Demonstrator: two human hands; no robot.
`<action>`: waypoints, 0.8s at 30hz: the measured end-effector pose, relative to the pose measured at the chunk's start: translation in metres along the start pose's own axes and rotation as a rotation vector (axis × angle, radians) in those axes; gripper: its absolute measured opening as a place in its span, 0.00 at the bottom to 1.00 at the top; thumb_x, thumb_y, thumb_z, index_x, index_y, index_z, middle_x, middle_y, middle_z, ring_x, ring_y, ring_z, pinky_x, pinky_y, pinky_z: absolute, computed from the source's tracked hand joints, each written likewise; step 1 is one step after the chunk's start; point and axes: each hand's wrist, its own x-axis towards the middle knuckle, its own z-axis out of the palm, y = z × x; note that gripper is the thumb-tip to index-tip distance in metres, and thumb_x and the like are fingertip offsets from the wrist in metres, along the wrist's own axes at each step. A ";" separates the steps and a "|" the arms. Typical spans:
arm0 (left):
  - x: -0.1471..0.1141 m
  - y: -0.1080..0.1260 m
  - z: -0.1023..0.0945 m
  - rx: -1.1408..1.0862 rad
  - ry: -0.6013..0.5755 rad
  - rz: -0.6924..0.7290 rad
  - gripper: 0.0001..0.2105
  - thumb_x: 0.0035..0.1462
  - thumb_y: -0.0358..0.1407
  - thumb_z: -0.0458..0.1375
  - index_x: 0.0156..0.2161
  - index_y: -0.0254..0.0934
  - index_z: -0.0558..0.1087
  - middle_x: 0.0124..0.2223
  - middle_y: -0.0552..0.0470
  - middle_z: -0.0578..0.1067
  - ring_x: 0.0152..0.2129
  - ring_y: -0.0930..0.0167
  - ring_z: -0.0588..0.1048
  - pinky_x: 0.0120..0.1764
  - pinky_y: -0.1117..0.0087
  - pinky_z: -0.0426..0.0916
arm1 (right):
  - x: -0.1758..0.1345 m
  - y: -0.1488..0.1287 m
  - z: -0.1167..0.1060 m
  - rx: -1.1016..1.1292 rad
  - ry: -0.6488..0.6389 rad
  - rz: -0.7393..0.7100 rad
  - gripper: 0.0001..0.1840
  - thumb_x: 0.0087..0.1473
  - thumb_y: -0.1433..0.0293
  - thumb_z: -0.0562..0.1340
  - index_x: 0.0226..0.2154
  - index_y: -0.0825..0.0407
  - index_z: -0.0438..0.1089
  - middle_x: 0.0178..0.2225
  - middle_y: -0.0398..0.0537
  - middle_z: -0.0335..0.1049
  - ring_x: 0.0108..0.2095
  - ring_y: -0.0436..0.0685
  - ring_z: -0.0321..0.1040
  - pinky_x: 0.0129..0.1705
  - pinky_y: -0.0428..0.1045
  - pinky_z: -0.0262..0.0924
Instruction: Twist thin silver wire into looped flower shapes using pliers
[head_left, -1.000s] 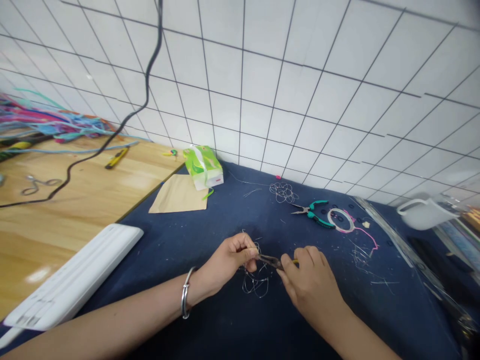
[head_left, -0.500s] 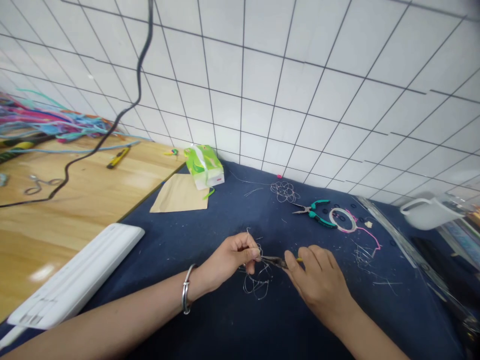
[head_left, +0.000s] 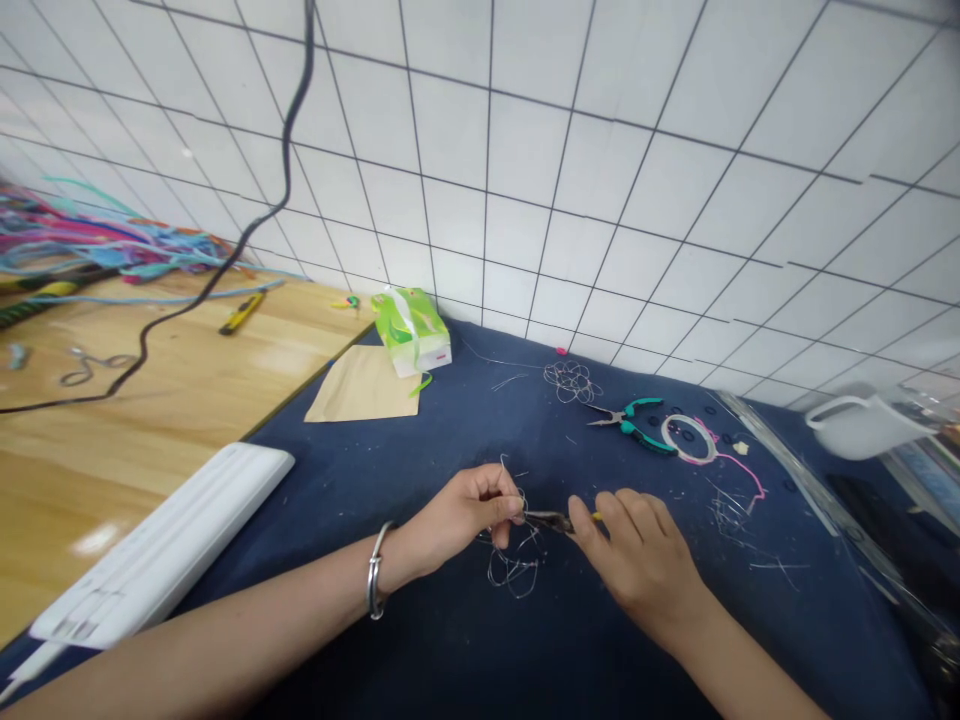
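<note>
Between thumb and fingers, my left hand (head_left: 472, 510) pinches a piece of thin silvery wire (head_left: 513, 572) bent into several loops that hang below the fingers. My right hand (head_left: 637, 555) is closed round the handles of dark-jawed pliers (head_left: 550, 520); a bit of yellow handle shows past the thumb. The plier tips meet the wire right beside my left fingertips. Whether the jaws are clamped on it I cannot tell. Beyond the hands, teal-handled pliers (head_left: 630, 418) lie by a flower-like coil of wire (head_left: 572, 381).
A white roll (head_left: 688, 440) with pink cord and loose wire scraps (head_left: 731, 512) lie right. A tissue pack (head_left: 412, 330) rests on a tan envelope (head_left: 360, 385). At left are a white power strip (head_left: 165, 545), scissors (head_left: 94, 366) and a yellow cutter (head_left: 242, 313). A white jug (head_left: 866, 425) stands far right.
The view has shifted very slightly. Both hands keep nearly the same pose, with the plier tips still at the wire by my left fingers.
</note>
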 end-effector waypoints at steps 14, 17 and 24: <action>0.000 0.003 -0.001 0.000 -0.020 -0.049 0.08 0.52 0.37 0.58 0.29 0.33 0.67 0.26 0.53 0.73 0.17 0.77 0.69 0.24 0.75 0.60 | 0.006 0.016 -0.001 -0.103 0.074 -0.236 0.17 0.55 0.72 0.55 0.48 0.53 0.64 0.36 0.49 0.67 0.38 0.57 0.59 0.42 0.55 0.51; 0.000 0.003 -0.001 0.001 -0.030 -0.047 0.09 0.52 0.37 0.57 0.29 0.33 0.66 0.27 0.53 0.73 0.17 0.77 0.69 0.24 0.75 0.61 | 0.010 0.020 -0.003 -0.106 0.075 -0.279 0.17 0.54 0.73 0.56 0.48 0.53 0.65 0.37 0.49 0.67 0.38 0.57 0.60 0.42 0.55 0.52; -0.002 0.002 0.000 0.018 -0.015 -0.014 0.08 0.53 0.37 0.57 0.30 0.33 0.66 0.26 0.54 0.72 0.18 0.77 0.69 0.24 0.76 0.61 | 0.013 0.020 -0.002 -0.039 0.046 -0.250 0.16 0.55 0.74 0.54 0.47 0.55 0.64 0.36 0.52 0.66 0.39 0.57 0.60 0.41 0.55 0.53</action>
